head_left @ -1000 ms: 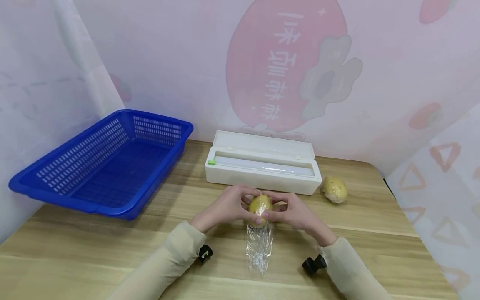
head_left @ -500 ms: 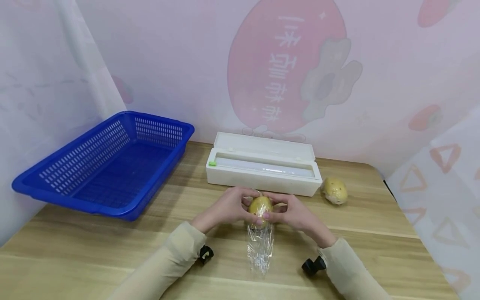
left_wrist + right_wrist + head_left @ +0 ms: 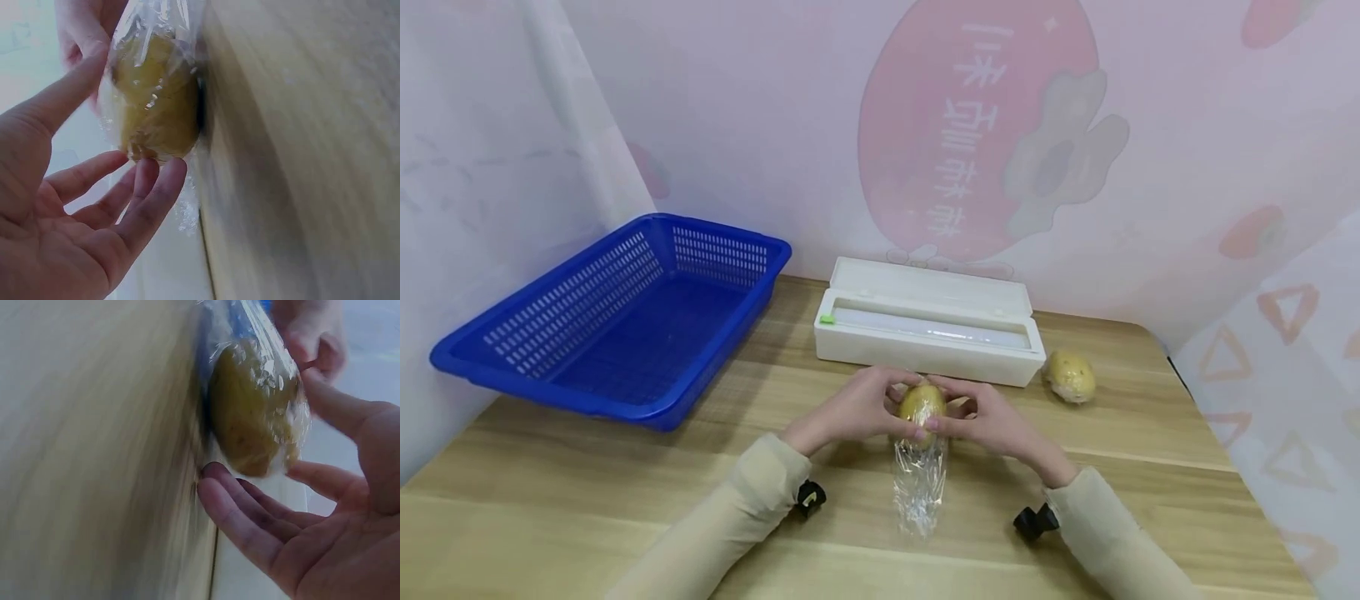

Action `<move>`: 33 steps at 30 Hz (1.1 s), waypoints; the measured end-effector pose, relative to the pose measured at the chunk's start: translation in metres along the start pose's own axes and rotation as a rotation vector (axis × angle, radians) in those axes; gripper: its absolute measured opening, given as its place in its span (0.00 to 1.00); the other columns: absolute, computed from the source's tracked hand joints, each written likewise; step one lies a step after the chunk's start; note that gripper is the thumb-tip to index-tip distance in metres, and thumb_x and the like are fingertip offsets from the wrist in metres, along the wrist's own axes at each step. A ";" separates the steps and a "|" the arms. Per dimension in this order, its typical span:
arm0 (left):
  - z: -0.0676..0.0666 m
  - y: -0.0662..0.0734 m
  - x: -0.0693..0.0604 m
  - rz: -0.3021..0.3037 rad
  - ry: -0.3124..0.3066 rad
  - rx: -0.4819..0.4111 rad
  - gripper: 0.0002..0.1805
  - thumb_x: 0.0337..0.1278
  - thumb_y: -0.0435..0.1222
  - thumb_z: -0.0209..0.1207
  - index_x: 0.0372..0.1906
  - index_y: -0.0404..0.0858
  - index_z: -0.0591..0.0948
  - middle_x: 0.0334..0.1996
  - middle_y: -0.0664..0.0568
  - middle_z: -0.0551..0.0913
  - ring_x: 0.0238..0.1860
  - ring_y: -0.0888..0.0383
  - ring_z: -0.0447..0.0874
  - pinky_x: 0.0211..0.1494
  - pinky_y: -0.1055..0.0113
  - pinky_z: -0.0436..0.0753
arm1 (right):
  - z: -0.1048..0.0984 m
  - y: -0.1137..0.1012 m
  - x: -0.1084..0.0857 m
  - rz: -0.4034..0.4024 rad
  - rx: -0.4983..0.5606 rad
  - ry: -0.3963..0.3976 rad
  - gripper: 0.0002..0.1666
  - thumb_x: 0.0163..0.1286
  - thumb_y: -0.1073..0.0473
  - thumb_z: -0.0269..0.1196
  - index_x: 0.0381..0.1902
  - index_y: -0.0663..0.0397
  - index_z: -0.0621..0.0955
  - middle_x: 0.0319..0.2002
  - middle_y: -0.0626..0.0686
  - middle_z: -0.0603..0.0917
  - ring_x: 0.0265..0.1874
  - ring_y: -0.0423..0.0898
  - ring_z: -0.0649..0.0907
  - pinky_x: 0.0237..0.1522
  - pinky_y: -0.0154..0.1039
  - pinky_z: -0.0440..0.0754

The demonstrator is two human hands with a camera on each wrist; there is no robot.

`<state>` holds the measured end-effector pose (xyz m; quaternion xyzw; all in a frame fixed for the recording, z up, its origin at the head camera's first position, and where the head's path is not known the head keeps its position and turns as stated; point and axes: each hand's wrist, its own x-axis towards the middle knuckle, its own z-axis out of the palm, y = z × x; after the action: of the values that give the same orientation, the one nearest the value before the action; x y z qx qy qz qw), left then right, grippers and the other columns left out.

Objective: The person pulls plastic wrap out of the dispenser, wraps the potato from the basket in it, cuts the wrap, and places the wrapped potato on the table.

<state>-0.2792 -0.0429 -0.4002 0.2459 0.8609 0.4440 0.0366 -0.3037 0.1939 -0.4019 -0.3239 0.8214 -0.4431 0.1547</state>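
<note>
Between both hands sits a yellow potato (image 3: 920, 403) wrapped in clear plastic film, just above or on the wooden table. My left hand (image 3: 867, 406) grips its left side, thumb in front and fingertips at its far end. The right hand (image 3: 983, 417) holds the other side the same way, its thumb close to the left one. A crinkled tail of cling film (image 3: 919, 492) trails from the potato toward the table's front. Both wrist views show the potato (image 3: 156, 100) inside the shiny film, with fingertips (image 3: 215, 494) curled at its end.
Behind the hands stands a white cling film box (image 3: 925, 358), lid raised, a roll inside and a green slider at its left. Another film-wrapped potato (image 3: 1071, 377) lies to its right. A blue perforated basket (image 3: 658, 412) stands at the left.
The hands keep hold of the potato in nearly the same place. The whole head view shifts slightly; the film tail still hangs toward the front.
</note>
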 end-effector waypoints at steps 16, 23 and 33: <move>-0.019 -0.004 -0.036 0.208 0.036 0.156 0.16 0.60 0.33 0.66 0.53 0.35 0.83 0.55 0.47 0.78 0.51 0.52 0.79 0.42 0.72 0.82 | -0.013 0.004 -0.016 -0.686 -0.432 0.059 0.28 0.50 0.69 0.77 0.51 0.57 0.85 0.55 0.60 0.78 0.51 0.54 0.79 0.45 0.42 0.83; -0.016 -0.008 -0.037 0.309 -0.010 0.159 0.14 0.51 0.23 0.69 0.45 0.32 0.86 0.50 0.46 0.81 0.50 0.52 0.80 0.40 0.72 0.83 | -0.002 -0.002 -0.010 -0.787 -0.508 -0.005 0.21 0.48 0.62 0.79 0.43 0.48 0.89 0.58 0.60 0.75 0.56 0.54 0.74 0.45 0.40 0.81; -0.016 -0.010 -0.034 0.290 -0.020 0.159 0.11 0.52 0.24 0.68 0.42 0.35 0.87 0.48 0.49 0.83 0.46 0.56 0.82 0.39 0.75 0.82 | 0.005 0.000 -0.007 -0.784 -0.632 -0.039 0.27 0.44 0.52 0.81 0.45 0.48 0.88 0.63 0.63 0.70 0.63 0.56 0.69 0.57 0.47 0.76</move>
<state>-0.2576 -0.0752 -0.4039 0.3741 0.8483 0.3727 -0.0390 -0.2956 0.1956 -0.4044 -0.6474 0.7290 -0.1912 -0.1138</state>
